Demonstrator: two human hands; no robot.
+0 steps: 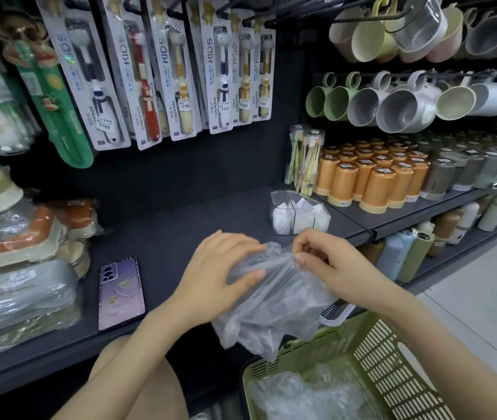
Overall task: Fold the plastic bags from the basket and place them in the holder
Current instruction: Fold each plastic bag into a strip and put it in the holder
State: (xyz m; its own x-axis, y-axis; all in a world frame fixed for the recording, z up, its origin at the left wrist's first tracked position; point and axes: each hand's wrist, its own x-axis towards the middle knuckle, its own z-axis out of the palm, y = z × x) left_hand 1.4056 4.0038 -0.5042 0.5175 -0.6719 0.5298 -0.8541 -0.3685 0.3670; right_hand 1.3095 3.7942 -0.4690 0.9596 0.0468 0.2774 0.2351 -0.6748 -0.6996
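Note:
A crumpled clear plastic bag (274, 301) hangs between both hands over the front edge of the dark shelf (174, 237). My left hand (220, 268) grips its upper left part, thumb on top of the film. My right hand (329, 259) pinches the bag's top edge with fingertips. Below, a green slotted basket (374, 353) holds more crumpled clear bags (301, 395). A clear divided holder (298, 213) stands on the shelf behind my hands, with folded white bags inside.
A purple phone (121, 292) lies on the shelf to the left. Wrapped packs (20, 268) are stacked at far left. Orange cups (371, 180) and a toothbrush tube (305, 159) stand at right. Packaged toothbrushes (156, 77) and mugs (398, 107) hang above.

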